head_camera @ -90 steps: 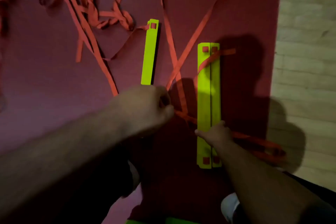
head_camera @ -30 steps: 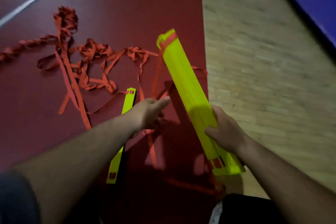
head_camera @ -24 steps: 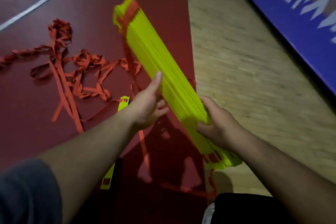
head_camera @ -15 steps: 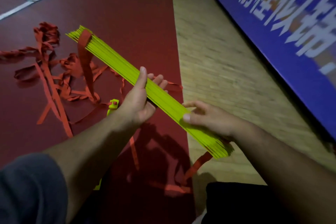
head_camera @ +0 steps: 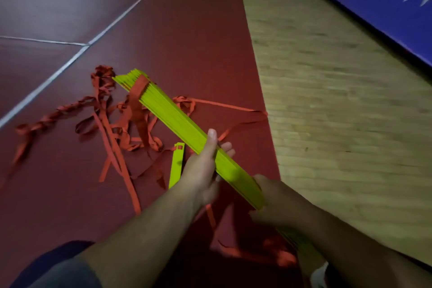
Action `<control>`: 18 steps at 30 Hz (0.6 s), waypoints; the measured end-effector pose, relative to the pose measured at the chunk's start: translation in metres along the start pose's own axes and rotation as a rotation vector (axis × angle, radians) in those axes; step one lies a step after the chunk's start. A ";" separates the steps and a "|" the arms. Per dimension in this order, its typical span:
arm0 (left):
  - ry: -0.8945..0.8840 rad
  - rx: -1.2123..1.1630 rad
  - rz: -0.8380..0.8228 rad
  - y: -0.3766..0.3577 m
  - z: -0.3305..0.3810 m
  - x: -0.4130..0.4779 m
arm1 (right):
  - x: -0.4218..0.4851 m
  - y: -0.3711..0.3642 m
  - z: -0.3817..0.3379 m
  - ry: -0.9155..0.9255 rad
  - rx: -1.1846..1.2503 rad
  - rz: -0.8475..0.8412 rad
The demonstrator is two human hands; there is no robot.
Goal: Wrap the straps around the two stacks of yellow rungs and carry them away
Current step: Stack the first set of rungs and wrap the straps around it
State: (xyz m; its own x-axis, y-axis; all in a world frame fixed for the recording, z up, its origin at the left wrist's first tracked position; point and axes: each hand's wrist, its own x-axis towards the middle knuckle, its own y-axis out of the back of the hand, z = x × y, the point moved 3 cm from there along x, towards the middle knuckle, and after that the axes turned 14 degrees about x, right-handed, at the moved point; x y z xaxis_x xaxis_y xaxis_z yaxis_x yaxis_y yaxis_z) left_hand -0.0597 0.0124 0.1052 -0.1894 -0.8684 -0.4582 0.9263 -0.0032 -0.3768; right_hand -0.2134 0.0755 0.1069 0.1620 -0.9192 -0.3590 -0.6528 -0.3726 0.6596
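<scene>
While the left hand (head_camera: 201, 170) clamps the stack of rungs (head_camera: 187, 133) mid-length, its long axis runs near-right to far-left. The right hand (head_camera: 275, 203) cups the near end, its grip unclear; loose straps (head_camera: 112, 121) trail on the floor far-left.

Left hand (head_camera: 201, 177): bare, no glove, ring or watch visible; forearm bare to short grey sleeve (head_camera: 63, 271) at bottom left, below that hand. Right hand (head_camera: 271, 203): bare, blurred; forearm bare, no sleeve in frame. Dark trousers (head_camera: 187, 271) between forearms. White shoe toe (head_camera: 319, 276) below right hand.
</scene>
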 end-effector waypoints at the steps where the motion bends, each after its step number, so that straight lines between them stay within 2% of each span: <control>1: -0.001 -0.014 -0.019 0.006 0.006 0.005 | 0.003 0.002 0.005 -0.018 0.006 0.025; 6: -0.032 -0.224 0.035 0.040 0.034 0.033 | 0.018 0.014 0.036 -0.007 -0.160 0.134; 11: -0.057 -0.061 0.151 0.033 0.013 0.054 | 0.046 0.018 0.050 -0.046 -0.232 0.056; 13: -0.081 -0.033 0.144 0.035 0.018 0.061 | 0.055 0.022 0.051 -0.033 -0.155 0.038; 15: -0.090 -0.010 0.043 0.036 0.021 0.067 | 0.058 0.026 0.048 -0.028 -0.022 -0.001; 18: -0.098 0.156 -0.109 0.026 0.015 0.071 | 0.060 0.034 0.042 -0.029 0.197 -0.123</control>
State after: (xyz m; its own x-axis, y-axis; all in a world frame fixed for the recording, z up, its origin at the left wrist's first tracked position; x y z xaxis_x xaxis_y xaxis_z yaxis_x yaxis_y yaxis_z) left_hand -0.0438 -0.0568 0.0749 -0.2659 -0.9028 -0.3380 0.9426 -0.1701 -0.2872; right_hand -0.2575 0.0127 0.0801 0.2300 -0.8631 -0.4496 -0.7616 -0.4472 0.4690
